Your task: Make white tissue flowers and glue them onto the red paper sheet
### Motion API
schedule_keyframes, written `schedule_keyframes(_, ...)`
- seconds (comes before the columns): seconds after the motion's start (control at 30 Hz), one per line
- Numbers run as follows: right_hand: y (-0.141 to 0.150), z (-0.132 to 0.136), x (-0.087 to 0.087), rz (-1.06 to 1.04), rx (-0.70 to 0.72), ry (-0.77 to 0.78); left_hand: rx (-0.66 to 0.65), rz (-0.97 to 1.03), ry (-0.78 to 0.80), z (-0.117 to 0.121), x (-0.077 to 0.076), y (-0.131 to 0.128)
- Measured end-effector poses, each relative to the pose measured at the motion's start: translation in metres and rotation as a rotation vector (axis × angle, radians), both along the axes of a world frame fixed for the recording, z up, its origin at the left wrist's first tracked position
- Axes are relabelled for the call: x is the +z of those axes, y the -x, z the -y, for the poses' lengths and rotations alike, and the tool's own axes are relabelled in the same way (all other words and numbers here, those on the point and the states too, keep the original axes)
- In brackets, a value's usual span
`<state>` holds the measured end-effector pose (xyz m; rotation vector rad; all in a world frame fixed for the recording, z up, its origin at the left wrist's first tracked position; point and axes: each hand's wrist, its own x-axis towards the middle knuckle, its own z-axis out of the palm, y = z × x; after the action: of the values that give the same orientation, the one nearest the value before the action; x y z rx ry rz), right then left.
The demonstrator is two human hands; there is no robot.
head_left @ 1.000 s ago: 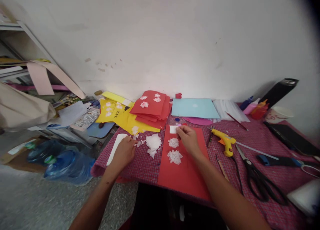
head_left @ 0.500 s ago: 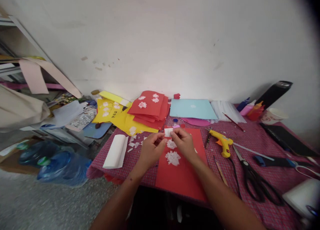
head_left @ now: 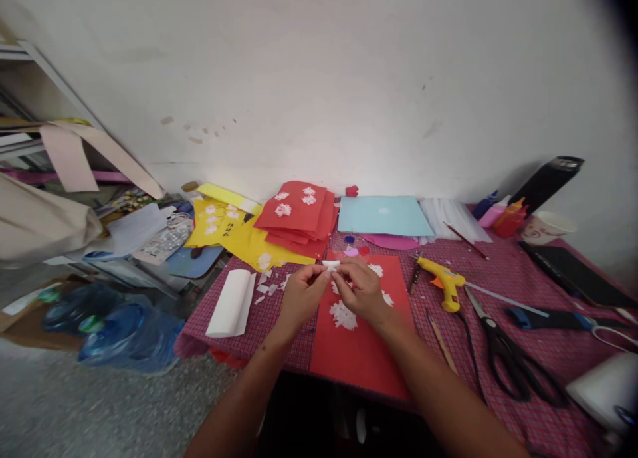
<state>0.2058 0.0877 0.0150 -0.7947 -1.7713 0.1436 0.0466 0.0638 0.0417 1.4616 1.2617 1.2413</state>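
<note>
Between my two hands is a small piece of white paper (head_left: pixel 331 264), pinched at its edges and partly folded or bunched. My left hand (head_left: pixel 303 293) grips its left side with thumb and forefinger. On the right side, my right hand (head_left: pixel 359 286) closes its fingertips on the same piece. Both hands hover over a red sheet (head_left: pixel 361 361) on the table. White crumpled-paper flowers (head_left: pixel 343 316) are on that sheet, some partly hidden by my right hand. Left of my left hand lie white paper scraps (head_left: pixel 269 288) and a folded white paper roll (head_left: pixel 232 303).
A yellow glue gun (head_left: pixel 446 282), black-handled scissors (head_left: pixel 518 361) and a wooden stick (head_left: pixel 442 345) lie to the right. Behind are stacked red cards (head_left: pixel 294 212), a light-blue sheet (head_left: pixel 383 215) and yellow papers (head_left: pixel 254 242). A black flask (head_left: pixel 553 185) leans at the back right.
The white paper piece was flat and square between my fingertips; now it is narrower and bunched. My right hand has shifted slightly left, closer to my left hand, uncovering more flowers.
</note>
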Motion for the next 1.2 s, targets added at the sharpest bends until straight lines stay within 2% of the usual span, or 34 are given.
schedule_keyframes(0.27, 0.001, 0.002, 0.003, -0.085, -0.045, 0.165, 0.022, -0.008, 0.027, 0.001, -0.003, 0.003)
schedule_keyframes(0.37, 0.002, 0.002, 0.006, -0.205, -0.04, 0.318, 0.033, 0.001, 0.037, 0.003, -0.002, 0.004)
schedule_keyframes(0.57, 0.003, -0.001, 0.009, -0.482, 0.072, 0.627, 0.041, 0.112, 0.053, 0.005, -0.008, 0.005)
schedule_keyframes(0.77, 0.0, -0.007, 0.006, -0.591, 0.083, 0.691, 0.077, 0.145, 0.088, 0.005, -0.008, 0.017)
schedule_keyframes(0.93, -0.003, -0.01, 0.005, -0.573, 0.028, 0.677, 0.218, -0.075, 0.036, 0.002, 0.005, 0.058)
schedule_keyframes(1.07, -0.004, -0.01, 0.005, -0.544, 0.001, 0.682, 0.274, -0.499, -0.185, -0.002, 0.006, 0.084)
schedule_keyframes(1.13, -0.003, -0.01, 0.005, -0.534, -0.003, 0.681, 0.177, -0.76, -0.293, -0.002, -0.002, 0.089)
schedule_keyframes(1.2, -0.003, -0.011, 0.003, -0.526, 0.001, 0.675, -0.01, -0.962, -0.328, -0.001, -0.013, 0.091)
